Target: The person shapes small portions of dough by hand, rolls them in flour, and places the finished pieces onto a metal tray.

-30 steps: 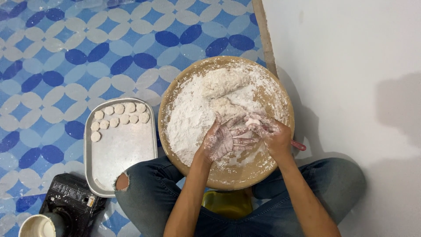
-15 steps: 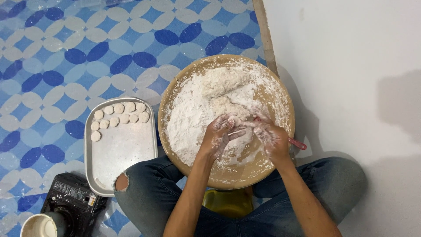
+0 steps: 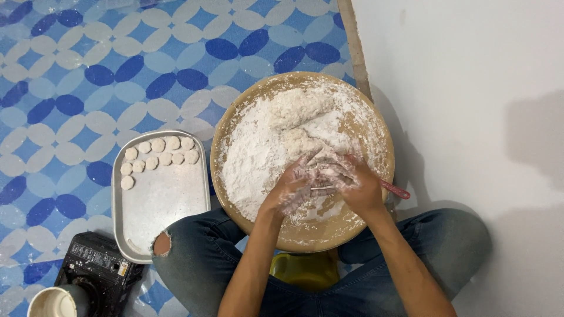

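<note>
A round wooden board (image 3: 358,232) rests in front of my lap, heaped with white flour (image 3: 258,147) and a lump of dough (image 3: 296,105) at its far side. My left hand (image 3: 291,188) and my right hand (image 3: 352,182) meet over the near part of the board. Both are coated in flour, and their fingers close together around a small piece of dough (image 3: 320,170). A pink-handled tool (image 3: 396,189) pokes out from under my right hand at the board's right edge.
A metal tray (image 3: 158,211) left of the board holds several small dough rounds (image 3: 158,155) along its far end. A black device (image 3: 97,273) and a white cup (image 3: 53,302) sit at the lower left. A white wall stands on the right, over a blue patterned floor.
My hands have moved a little towards me and closed together over the near part of the board. The lump of dough now lies uncovered at the far side.
</note>
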